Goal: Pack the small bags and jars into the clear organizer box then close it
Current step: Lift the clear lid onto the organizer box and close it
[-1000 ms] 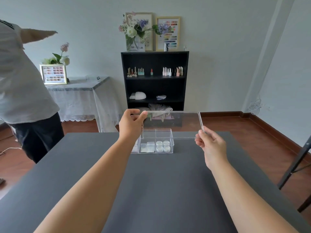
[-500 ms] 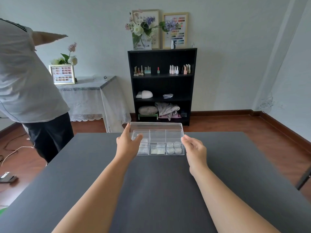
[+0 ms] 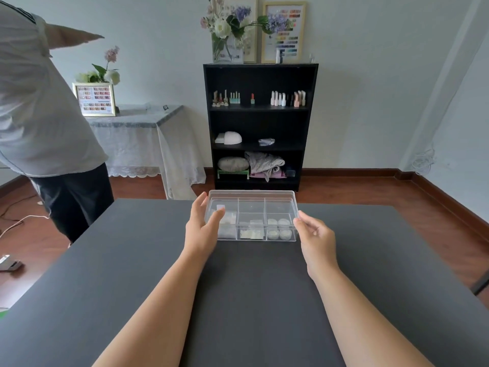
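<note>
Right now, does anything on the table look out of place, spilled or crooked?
Nothing stands out. The clear box sits flat on the grey table with its lid on square, and the jars and small bags lie inside.

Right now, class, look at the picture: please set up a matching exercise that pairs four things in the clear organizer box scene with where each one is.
Things
1. round white jars
2. small flat clear bags
3. person's left hand
4. person's right hand

Places
A. at the left end of the clear plastic organizer box
B. front right compartment
C. at the box's front right corner
D. front middle compartment

Pairs: 1-B, 2-D, 3-A, 4-C
</note>
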